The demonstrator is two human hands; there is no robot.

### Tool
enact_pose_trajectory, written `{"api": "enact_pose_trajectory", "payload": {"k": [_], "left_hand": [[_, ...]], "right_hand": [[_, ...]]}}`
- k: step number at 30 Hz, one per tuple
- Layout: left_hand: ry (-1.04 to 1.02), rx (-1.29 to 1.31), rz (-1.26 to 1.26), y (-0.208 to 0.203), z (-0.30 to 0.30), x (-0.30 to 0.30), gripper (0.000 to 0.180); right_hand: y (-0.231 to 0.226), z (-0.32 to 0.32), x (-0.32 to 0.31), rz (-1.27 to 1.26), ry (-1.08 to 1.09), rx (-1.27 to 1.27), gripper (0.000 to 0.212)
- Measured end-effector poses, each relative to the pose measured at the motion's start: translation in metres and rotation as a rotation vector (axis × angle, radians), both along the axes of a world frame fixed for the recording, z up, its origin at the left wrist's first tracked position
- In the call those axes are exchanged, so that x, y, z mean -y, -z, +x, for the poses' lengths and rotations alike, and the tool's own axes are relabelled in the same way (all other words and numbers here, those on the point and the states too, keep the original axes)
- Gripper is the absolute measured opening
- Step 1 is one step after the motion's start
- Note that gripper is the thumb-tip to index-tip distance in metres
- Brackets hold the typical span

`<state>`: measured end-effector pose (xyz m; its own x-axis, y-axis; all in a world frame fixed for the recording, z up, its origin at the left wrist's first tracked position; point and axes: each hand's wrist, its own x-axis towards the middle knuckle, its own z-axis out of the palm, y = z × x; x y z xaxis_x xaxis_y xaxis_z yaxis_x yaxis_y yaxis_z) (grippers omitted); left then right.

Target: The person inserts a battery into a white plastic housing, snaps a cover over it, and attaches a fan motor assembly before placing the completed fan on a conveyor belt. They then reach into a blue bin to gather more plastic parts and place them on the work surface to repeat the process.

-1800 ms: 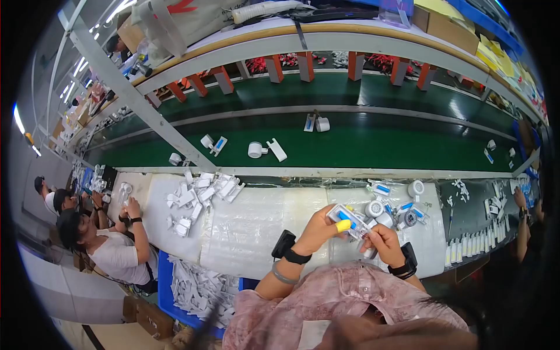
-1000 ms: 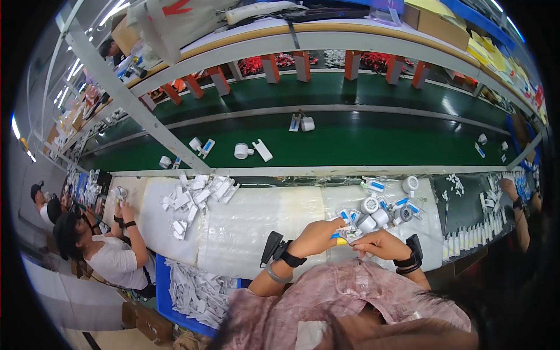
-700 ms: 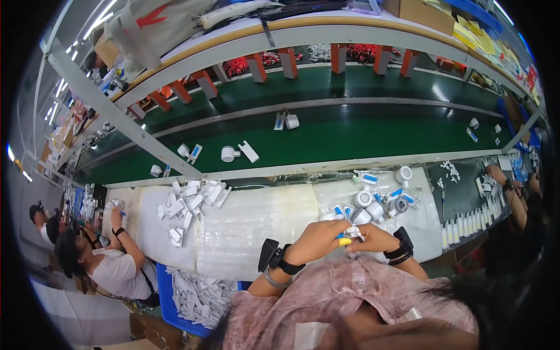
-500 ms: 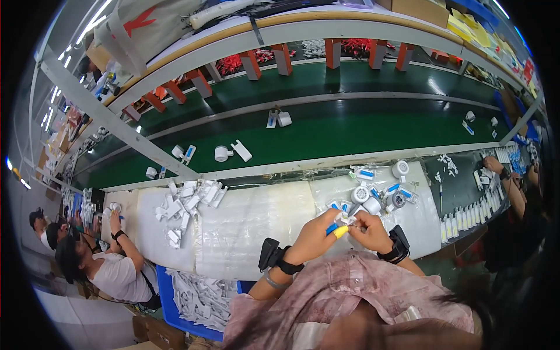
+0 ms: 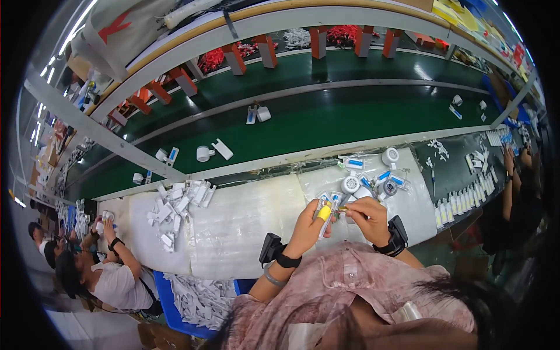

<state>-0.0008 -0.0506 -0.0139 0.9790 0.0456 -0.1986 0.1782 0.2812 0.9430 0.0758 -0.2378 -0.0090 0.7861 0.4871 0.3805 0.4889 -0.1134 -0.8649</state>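
Two hands over the bench, near right. Left hand wrapped round a pale plastic part; right hand pinching a small piece, can't tell what. Risk: narrow fingertip pinch slips, piece drops into the white-and-blue pile just beyond. Reaching far could knock the pile too.

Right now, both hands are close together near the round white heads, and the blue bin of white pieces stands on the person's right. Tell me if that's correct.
Wrong side: the head view shows the blue bin of white pieces on the person's left. The rest is correct: the left hand and right hand are close together near the round white heads.
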Motion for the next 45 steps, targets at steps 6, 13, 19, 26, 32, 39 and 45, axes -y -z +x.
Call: {"api": "enact_pose_trajectory", "payload": {"k": [6,13,19,26,32,39,45], "left_hand": [[-0.014,-0.019,0.032,-0.015,0.001,0.009,0.031],[-0.004,0.142,-0.056,-0.021,0.001,0.016,0.034],[0.029,0.144,-0.072,-0.022,0.001,0.021,0.038],[0.078,0.113,0.015,-0.009,0.001,0.025,0.040],[0.079,0.139,0.041,-0.010,0.002,0.025,0.041],[0.077,0.126,0.088,-0.017,0.001,0.028,0.043],[0.080,0.138,0.122,-0.018,0.003,0.028,0.042]], "right_hand": [[-0.008,-0.005,0.004,-0.023,-0.006,-0.022,0.017],[-0.010,0.004,0.004,0.061,-0.104,0.279,0.018],[-0.010,0.001,0.005,0.061,-0.065,0.236,0.020],[-0.009,0.004,0.004,0.036,-0.032,0.288,0.019],[-0.010,0.005,0.006,-0.002,-0.035,0.304,0.021],[-0.009,0.006,0.006,-0.027,-0.040,0.308,0.022],[-0.006,0.005,0.006,-0.031,-0.027,0.325,0.023]]}}
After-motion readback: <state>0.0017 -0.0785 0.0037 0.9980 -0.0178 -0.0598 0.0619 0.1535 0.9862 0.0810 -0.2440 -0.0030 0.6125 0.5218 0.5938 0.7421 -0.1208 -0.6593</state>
